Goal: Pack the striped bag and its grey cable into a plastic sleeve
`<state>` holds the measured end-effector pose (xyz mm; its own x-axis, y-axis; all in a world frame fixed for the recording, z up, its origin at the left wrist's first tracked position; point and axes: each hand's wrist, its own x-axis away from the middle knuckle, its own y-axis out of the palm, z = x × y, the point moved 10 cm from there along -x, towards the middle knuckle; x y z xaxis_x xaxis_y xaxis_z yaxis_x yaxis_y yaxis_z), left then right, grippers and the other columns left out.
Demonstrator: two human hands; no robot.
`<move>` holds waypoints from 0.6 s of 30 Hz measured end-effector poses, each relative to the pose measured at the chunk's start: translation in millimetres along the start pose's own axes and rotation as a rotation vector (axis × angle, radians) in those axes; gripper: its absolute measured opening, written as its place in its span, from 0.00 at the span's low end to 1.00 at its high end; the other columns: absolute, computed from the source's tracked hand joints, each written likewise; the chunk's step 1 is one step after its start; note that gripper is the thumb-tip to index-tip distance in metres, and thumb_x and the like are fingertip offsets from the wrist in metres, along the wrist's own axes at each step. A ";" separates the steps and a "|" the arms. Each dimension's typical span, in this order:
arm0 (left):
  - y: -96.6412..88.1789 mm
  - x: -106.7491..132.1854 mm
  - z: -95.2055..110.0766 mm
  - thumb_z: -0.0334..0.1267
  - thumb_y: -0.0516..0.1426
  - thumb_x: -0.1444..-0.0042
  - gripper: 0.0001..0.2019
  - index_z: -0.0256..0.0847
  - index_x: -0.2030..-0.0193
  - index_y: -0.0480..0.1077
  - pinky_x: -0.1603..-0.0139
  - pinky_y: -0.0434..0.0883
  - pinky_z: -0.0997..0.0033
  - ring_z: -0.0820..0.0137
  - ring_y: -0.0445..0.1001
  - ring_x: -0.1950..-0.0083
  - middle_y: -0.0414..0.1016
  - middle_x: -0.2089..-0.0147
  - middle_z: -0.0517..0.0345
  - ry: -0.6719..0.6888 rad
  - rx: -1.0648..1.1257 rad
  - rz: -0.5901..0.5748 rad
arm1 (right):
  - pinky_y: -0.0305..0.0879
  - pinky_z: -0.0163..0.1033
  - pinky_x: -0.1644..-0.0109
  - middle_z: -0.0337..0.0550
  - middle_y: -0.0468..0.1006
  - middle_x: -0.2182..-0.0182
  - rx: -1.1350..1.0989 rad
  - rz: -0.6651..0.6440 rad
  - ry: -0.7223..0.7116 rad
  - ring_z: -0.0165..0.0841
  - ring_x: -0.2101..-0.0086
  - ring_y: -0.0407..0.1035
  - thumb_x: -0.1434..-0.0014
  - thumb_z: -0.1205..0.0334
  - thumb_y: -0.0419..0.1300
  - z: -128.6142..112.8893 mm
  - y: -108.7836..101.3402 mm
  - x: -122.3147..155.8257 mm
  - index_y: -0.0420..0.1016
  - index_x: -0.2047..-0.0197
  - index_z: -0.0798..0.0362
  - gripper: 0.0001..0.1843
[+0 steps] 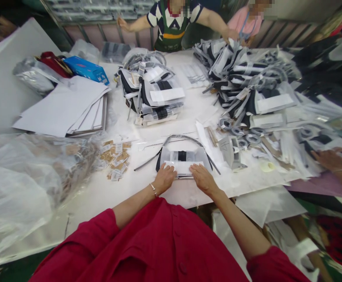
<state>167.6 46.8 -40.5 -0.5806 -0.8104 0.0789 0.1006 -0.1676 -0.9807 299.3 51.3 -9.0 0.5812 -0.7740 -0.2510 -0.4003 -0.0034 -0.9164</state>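
A grey and black handbag [182,154] lies in front of me on the white table, its handle [185,137] arched away from me. Clear wrapping covers its middle, and a white strip [184,163] runs along the near side. My left hand [165,178] is closed on the left end of this near side, fingers bent over the strip. At the right end, my right hand [202,178] grips the same side with its fingers close together. Both palms' undersides are hidden. A dark strap end sticks out on either side of the bag.
Wrapped handbags are piled beyond [156,94] and at the far right [247,78]. Brown and white tags [116,158] lie left, beside a large clear plastic bag [26,184]. White boards [67,102] and a blue box [87,69] sit farther back. Co-workers' hands [331,158] are at the right.
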 end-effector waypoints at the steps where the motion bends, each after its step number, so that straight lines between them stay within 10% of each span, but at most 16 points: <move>1: -0.7 0.4 0.5 0.26 0.50 0.39 0.12 0.41 0.55 0.72 0.36 0.54 0.51 0.63 0.70 0.53 0.73 0.55 0.52 -0.001 -0.003 -0.002 | 0.61 0.56 0.35 0.52 0.75 0.45 -0.008 -0.022 -0.004 0.39 0.42 0.67 0.33 0.69 0.47 9.1 7.6 4.9 0.68 0.39 0.52 0.21; 12: -27.5 -25.0 45.0 0.29 0.45 0.33 0.13 0.38 0.51 0.69 0.52 0.64 0.60 0.61 0.69 0.52 0.71 0.53 0.49 0.116 -0.040 0.053 | 0.59 0.56 0.34 0.50 0.74 0.44 -0.126 -0.008 0.028 0.39 0.42 0.66 0.33 0.66 0.49 34.0 26.4 28.1 0.68 0.39 0.50 0.21; 18: 1.9 -43.8 62.7 0.31 0.44 0.32 0.14 0.35 0.45 0.65 0.53 0.64 0.62 0.62 0.67 0.51 0.71 0.50 0.48 0.195 0.030 -0.005 | 0.61 0.57 0.35 0.52 0.75 0.45 -0.143 0.018 0.042 0.40 0.43 0.67 0.34 0.67 0.50 36.1 28.2 26.6 0.69 0.42 0.52 0.19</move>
<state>243.8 46.7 -34.6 -0.7261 -0.6861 0.0453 0.1191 -0.1903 -0.9745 329.0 53.4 -52.7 0.5442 -0.8005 -0.2509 -0.5091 -0.0774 -0.8572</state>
